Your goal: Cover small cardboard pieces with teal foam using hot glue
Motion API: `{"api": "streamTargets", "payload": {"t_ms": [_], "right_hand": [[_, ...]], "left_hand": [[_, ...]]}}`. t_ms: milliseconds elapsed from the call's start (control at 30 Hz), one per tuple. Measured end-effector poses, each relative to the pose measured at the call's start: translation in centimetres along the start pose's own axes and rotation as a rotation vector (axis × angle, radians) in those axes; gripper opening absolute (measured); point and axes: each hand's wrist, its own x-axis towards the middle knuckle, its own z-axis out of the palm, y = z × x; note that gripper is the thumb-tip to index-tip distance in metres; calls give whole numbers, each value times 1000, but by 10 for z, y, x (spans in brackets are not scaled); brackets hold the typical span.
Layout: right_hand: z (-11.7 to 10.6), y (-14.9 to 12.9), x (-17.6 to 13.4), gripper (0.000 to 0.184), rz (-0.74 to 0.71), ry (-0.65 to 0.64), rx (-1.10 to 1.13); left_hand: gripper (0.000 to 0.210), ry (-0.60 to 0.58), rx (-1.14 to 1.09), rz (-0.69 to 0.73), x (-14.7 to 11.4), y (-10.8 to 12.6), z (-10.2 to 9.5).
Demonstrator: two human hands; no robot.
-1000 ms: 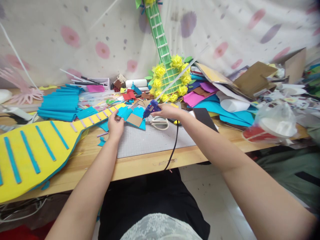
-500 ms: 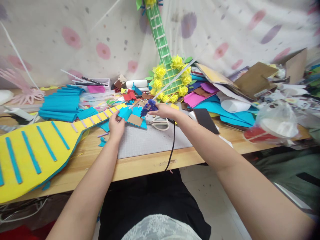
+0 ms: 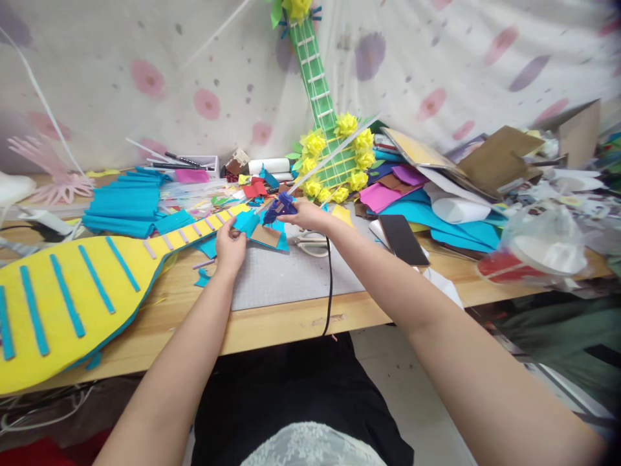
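In my right hand (image 3: 306, 215) is a blue hot glue gun (image 3: 279, 207), a long white glue stick (image 3: 334, 154) jutting up from its back. Its nozzle points down and left, over blue paper and a piece of brown cardboard (image 3: 266, 235). My left hand (image 3: 229, 247) is closed around the neck end of a yellow and blue paper guitar (image 3: 160, 249), beside a folded blue paper flap (image 3: 247, 222). The fingers' far side is hidden. Blue strips cross the guitar's body and pale purple strips its neck. White-handled scissors (image 3: 313, 244) lie below the glue gun.
A green guitar with yellow flowers (image 3: 317, 97) leans on the back curtain. Crumpled blue paper (image 3: 123, 204) lies left. A black phone (image 3: 402, 239), coloured sheets and a bagged red-and-white tub (image 3: 528, 252) are right. The gun's black cord (image 3: 330, 285) hangs over the table edge.
My right hand has brought the glue gun left, closer to the blue flap by my left hand. My left hand keeps its place on the guitar's neck. The view has shifted slightly.
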Motion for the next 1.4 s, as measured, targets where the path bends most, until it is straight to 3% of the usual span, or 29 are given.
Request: {"api": "streamTargets", "payload": {"t_ms": [200, 367, 767, 1400], "right_hand": [[-3, -11, -12, 42, 16, -61, 183], [-4, -13, -18, 44, -17, -134, 100], [-4, -29, -20, 38, -31, -146, -28], [-11, -14, -22, 42, -34, -185, -67]], "left_hand": [[52, 4, 11, 3, -1, 3, -1], [51, 4, 15, 21, -1, 4, 0], [51, 7, 30, 30, 0, 1, -1], [50, 12, 74, 34, -1, 6, -2]]}}
